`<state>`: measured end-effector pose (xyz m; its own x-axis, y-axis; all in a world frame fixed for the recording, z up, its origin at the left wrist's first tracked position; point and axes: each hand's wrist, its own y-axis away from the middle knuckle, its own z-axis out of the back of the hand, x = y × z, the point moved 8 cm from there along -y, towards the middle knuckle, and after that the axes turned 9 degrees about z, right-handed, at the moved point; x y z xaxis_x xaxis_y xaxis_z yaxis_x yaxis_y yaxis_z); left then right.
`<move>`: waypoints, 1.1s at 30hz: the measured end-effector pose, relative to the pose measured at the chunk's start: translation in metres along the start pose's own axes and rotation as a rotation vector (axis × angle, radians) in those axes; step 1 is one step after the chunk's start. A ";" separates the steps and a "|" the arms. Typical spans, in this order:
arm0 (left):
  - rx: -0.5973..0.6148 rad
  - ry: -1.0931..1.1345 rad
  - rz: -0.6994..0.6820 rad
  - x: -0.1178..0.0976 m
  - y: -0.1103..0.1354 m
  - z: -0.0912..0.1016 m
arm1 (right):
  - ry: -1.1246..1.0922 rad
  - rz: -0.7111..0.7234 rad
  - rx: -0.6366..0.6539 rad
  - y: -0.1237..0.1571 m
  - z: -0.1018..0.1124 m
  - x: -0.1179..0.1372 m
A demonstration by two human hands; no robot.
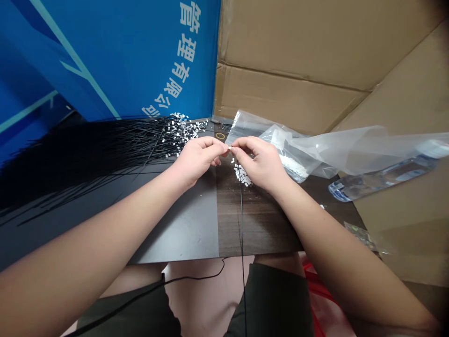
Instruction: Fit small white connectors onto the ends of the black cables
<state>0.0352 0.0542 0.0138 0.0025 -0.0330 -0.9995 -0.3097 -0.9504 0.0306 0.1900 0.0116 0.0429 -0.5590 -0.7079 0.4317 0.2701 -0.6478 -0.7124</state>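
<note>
My left hand (pixel 196 157) and my right hand (pixel 261 161) meet above the dark table (pixel 182 229), fingertips pinched together on a tiny white connector piece (pixel 230 148). A thin black cord (pixel 241 220) hangs from that pinch down past the table's front edge toward my lap. Under my right hand lies a small heap of white connector pieces (pixel 241 175). A big fan of black cords with white ends (pixel 105 145) is spread across the table to the left of my left hand.
Clear plastic bags (pixel 315 145) lie to the right, one holding more white pieces. A plastic water bottle (pixel 382 178) lies on its side at the right. Cardboard walls (pixel 298 56) stand behind and right, a blue printed panel (pixel 115 56) at the back left.
</note>
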 end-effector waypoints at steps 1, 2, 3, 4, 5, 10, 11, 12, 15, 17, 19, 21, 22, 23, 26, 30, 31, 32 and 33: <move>0.000 -0.014 -0.007 -0.001 0.000 0.000 | 0.008 0.011 0.005 0.000 0.000 0.001; 0.002 -0.023 -0.010 -0.001 0.000 0.000 | 0.014 0.019 0.010 -0.001 0.000 0.002; 0.004 -0.028 -0.009 0.000 0.000 0.000 | 0.020 0.023 0.016 -0.001 0.000 0.003; 0.007 -0.031 -0.006 0.001 -0.001 0.000 | 0.027 0.023 0.025 -0.001 -0.001 0.003; 0.008 -0.033 -0.004 0.001 -0.001 -0.001 | 0.033 0.019 0.035 -0.001 -0.001 0.003; 0.006 -0.018 0.012 0.003 -0.001 -0.001 | 0.051 0.024 0.041 -0.001 -0.001 0.002; 0.004 -0.017 0.008 0.002 -0.002 0.000 | 0.052 0.030 0.038 -0.001 -0.001 0.002; 0.004 -0.020 0.003 0.002 -0.002 0.000 | 0.054 0.036 0.039 0.000 -0.002 0.002; 0.003 -0.043 -0.010 0.002 -0.003 0.000 | 0.067 0.043 0.044 0.000 -0.003 0.002; -0.003 -0.052 -0.012 0.003 -0.003 0.001 | 0.081 0.048 0.038 0.000 -0.003 0.001; -0.005 -0.058 -0.009 0.004 -0.004 0.001 | 0.092 0.050 0.029 0.000 -0.002 0.001; -0.004 -0.057 -0.007 0.005 -0.004 0.000 | 0.095 0.038 0.027 0.000 -0.003 0.000; -0.002 -0.054 -0.006 0.005 -0.003 0.000 | 0.091 0.023 0.025 0.001 -0.003 0.000; -0.001 -0.048 -0.005 0.006 -0.003 0.000 | 0.078 0.005 0.018 0.001 -0.003 -0.001; 0.007 0.012 0.021 0.007 -0.004 -0.001 | -0.037 -0.100 -0.035 0.003 -0.003 -0.007; -0.026 0.165 0.118 0.012 -0.005 0.002 | -0.362 -0.377 -0.104 0.008 -0.008 -0.024; -0.034 0.203 0.143 0.013 -0.005 0.002 | -0.453 -0.453 -0.101 0.010 -0.013 -0.028; -0.035 0.236 0.165 0.014 -0.005 0.002 | -0.535 -0.523 -0.088 0.012 -0.017 -0.030; -0.031 0.266 0.184 0.015 -0.005 0.002 | -0.601 -0.584 -0.070 0.014 -0.022 -0.031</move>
<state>0.0353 0.0590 -0.0013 0.1984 -0.2812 -0.9389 -0.2990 -0.9296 0.2152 0.1939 0.0312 0.0072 -0.0756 -0.3068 0.9488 0.0068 -0.9516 -0.3072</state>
